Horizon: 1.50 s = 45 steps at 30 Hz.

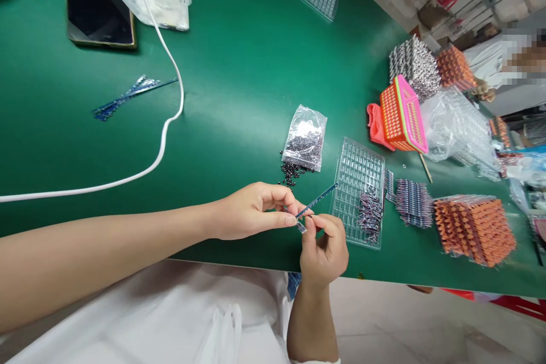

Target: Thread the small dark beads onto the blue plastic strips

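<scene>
Blue strip (pixel 318 199): where do we find it?

We see it between the two hands, close to our edge of the green counter (pixel 239 96). The left hand (pixel 264 210) has its grip closed on the strip's lower end, thumb against fingers.

And the right hand (pixel 326 250)?

Its thumb and finger nearly meet just beside that end; we cannot tell whether they pinch the strip or something tiny.

Which way does the strip's long axis run from the left grip?

Away from us and rightward, its free end appearing at the left edge of the clear tray (pixel 354 159). Both hands are near its lower end. Beyond them, we find loose dark beads (pixel 290 172) beside a clear bag (pixel 305 139).
</scene>
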Motion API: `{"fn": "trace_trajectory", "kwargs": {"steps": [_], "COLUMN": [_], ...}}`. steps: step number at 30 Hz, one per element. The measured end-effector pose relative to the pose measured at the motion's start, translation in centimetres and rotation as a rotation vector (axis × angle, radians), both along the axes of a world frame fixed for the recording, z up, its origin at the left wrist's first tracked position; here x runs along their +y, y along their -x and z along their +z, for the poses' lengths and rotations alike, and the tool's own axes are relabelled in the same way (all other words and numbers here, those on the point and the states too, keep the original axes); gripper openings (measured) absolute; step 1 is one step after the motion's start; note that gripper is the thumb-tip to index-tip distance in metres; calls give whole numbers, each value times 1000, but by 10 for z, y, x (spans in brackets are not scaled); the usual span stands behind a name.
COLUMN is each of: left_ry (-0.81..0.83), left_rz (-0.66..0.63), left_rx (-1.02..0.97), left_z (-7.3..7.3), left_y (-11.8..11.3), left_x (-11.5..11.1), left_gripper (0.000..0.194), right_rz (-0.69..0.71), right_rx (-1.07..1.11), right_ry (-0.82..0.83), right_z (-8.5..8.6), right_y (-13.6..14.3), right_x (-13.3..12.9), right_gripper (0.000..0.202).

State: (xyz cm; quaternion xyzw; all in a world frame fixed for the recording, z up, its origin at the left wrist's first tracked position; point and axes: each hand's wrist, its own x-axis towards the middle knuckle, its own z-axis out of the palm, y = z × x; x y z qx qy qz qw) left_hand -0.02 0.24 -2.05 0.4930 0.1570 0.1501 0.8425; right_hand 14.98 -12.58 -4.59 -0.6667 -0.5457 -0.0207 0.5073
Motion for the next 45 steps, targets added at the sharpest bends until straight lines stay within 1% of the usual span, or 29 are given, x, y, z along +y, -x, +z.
{"fn": "trace_trajectory", "kwargs": {"steps": [6, 12, 16, 19, 22, 27, 31, 40, 45], "left_ry": [-8, -36, 17, 88, 137, 168, 144, 113, 80], "left_rz": [6, 13, 27, 23, 17, 4, -19, -22, -19], "left_rx": [-19, 7, 13, 15, 12, 10, 12, 7, 14], "left_z": [-1, 0, 1, 0, 0, 1, 3, 4, 5], "left_y": [0, 0, -1, -1, -2, -1, 0, 1, 1], "left_x": [1, 1, 1, 2, 4, 5, 4, 2, 1], "left_gripper": [9, 10, 10, 11, 14, 18, 18, 15, 15], "right_rz": [3, -43, -46, -26, -20, -33, -43, -85, -100], "right_rx": [-52, -109, -231, -274, -269, -247, -248, -306, -267], "right_ry": [-16, 3, -5, -28, -45, -61, -53, -37, -62], "right_z": [-1, -1, 0, 1, 2, 1, 0, -2, -1], "right_y": [-1, -2, -3, -4, -3, -2, -2, -3, -1], "right_x": [-1, -2, -2, -2, -1, -3, -4, -5, -5], "right_gripper": [19, 16, 21, 26, 29, 30, 28, 22, 23]}}
